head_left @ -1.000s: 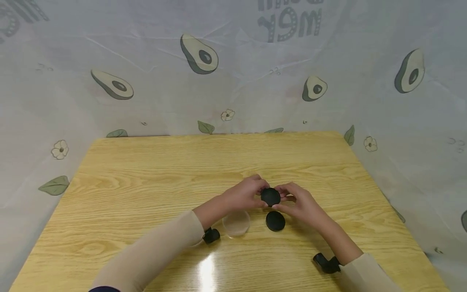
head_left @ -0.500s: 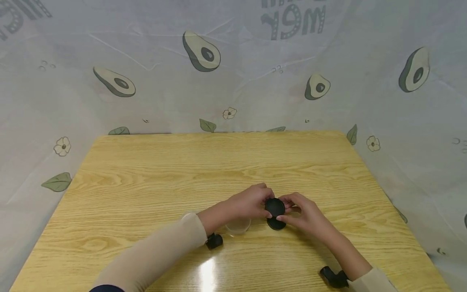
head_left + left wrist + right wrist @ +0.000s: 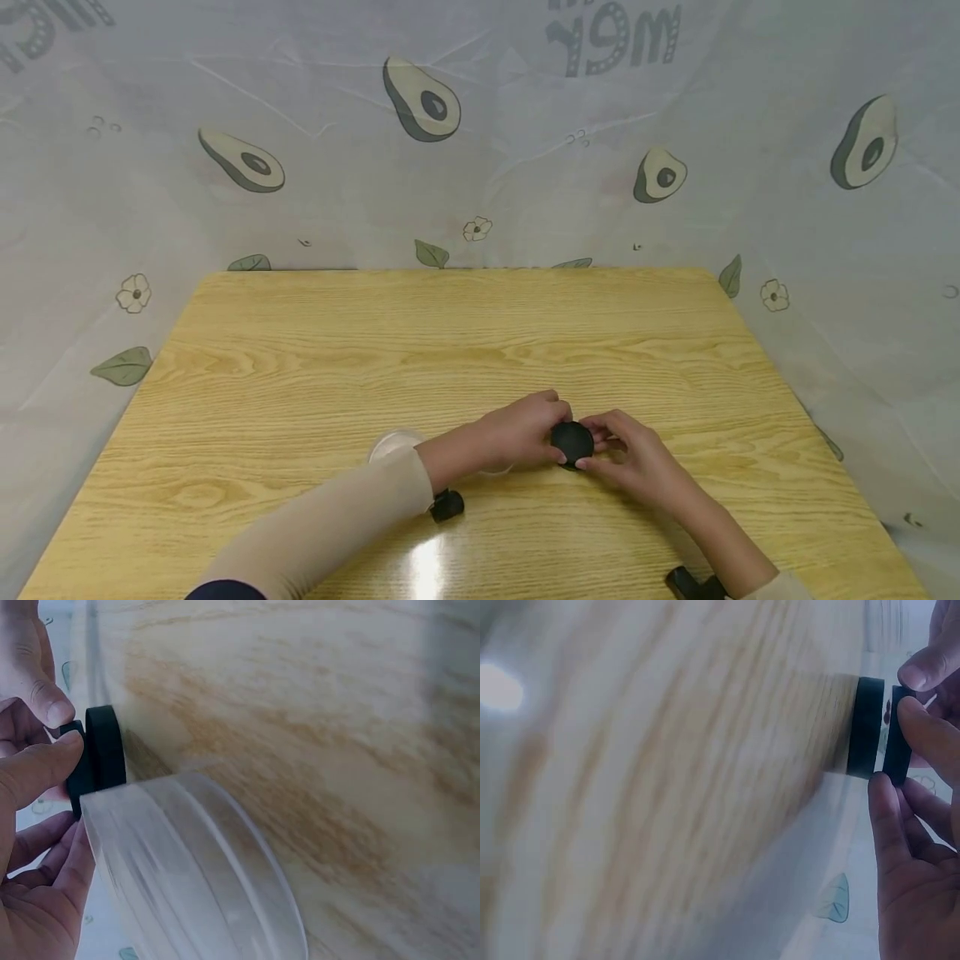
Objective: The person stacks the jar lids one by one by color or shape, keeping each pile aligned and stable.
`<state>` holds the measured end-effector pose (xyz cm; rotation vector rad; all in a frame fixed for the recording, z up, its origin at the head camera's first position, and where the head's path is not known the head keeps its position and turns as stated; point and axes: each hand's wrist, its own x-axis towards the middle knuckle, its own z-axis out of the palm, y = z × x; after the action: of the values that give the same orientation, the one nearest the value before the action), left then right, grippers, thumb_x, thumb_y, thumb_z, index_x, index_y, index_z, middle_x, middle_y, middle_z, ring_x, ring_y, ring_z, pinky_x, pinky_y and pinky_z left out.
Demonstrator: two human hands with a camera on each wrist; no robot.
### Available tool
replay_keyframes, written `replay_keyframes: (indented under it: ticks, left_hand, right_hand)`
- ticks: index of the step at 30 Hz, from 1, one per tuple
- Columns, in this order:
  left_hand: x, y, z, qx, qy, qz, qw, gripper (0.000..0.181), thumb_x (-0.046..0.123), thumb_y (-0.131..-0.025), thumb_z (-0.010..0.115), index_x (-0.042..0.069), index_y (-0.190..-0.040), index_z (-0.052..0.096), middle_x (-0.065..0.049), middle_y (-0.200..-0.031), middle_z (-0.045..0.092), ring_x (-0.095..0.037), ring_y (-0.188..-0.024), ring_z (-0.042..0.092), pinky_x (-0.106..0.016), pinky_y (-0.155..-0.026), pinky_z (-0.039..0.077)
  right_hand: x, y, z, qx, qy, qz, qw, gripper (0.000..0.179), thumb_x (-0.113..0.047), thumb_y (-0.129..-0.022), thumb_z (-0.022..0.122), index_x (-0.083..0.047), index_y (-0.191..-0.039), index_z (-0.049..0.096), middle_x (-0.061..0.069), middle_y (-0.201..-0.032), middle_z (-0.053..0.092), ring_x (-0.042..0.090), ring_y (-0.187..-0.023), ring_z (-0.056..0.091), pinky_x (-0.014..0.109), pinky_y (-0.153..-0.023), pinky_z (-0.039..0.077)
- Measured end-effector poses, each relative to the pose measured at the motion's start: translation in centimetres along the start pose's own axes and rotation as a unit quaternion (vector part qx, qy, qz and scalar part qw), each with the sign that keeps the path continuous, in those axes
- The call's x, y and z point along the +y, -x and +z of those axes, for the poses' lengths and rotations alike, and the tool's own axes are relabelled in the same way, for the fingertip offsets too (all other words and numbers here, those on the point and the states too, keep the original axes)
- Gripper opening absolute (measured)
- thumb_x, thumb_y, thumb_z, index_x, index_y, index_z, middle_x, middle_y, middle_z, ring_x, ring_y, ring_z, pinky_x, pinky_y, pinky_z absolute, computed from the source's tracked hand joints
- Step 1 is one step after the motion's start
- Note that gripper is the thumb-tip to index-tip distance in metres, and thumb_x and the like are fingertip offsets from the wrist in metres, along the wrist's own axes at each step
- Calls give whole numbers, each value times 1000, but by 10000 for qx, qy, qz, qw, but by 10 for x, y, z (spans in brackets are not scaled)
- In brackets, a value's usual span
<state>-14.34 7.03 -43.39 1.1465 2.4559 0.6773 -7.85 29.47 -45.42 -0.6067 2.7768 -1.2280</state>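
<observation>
Both hands hold one thick black disc (image 3: 572, 440), lid-like in shape. My left hand (image 3: 525, 429) pinches its left edge between thumb and fingers, and my right hand (image 3: 633, 458) does the same on the right. Directly below is a second black disc (image 3: 865, 727), flat on the table. In the right wrist view a narrow gap separates the two discs; from the head view the upper one covers nearly all of the lower. A clear round plastic container (image 3: 195, 877) stands beside them, mostly hidden under my left wrist in the head view.
Another clear round piece (image 3: 392, 442) lies left of the left forearm, partly covered by the sleeve. The wooden table (image 3: 337, 333) reaches back to a patterned cloth (image 3: 525, 167). Black wrist cameras (image 3: 447, 505) stick out near both cuffs.
Both hands have brought the held disc towards me and slightly right, from behind the other disc to over it. The view has shifted slightly.
</observation>
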Motion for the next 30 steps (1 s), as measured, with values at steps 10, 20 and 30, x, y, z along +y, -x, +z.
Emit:
replay_keyframes:
  ticks: [10, 20, 30]
  left_hand:
    - [4, -1, 3, -53, -285, 86, 9995, 45, 30, -93, 82, 9, -129, 66, -3, -121, 63, -3, -98, 59, -12, -84, 50]
    - [1, -4, 7, -56, -394, 185, 9990, 41, 30, -94, 81, 10, -126, 67, -2, -119, 63, -4, -96, 56, -12, -82, 48]
    - [2, -4, 7, -59, -547, 128, 9984, 43, 31, -94, 80, 10, -128, 66, -3, -120, 63, -5, -100, 57, -13, -85, 49]
  right_hand:
    - [0, 5, 0, 43, 97, -180, 9998, 45, -12, -85, 87, -1, -124, 67, 7, -112, 67, 10, -96, 68, 28, -85, 62]
    - [4, 6, 1, -3, 133, -207, 9997, 44, -14, -86, 86, -2, -124, 67, 7, -113, 67, 11, -97, 68, 25, -85, 62]
    - [3, 5, 1, -47, 194, -74, 9998, 45, -17, -87, 86, -3, -125, 67, 7, -115, 67, 14, -99, 68, 26, -86, 61]
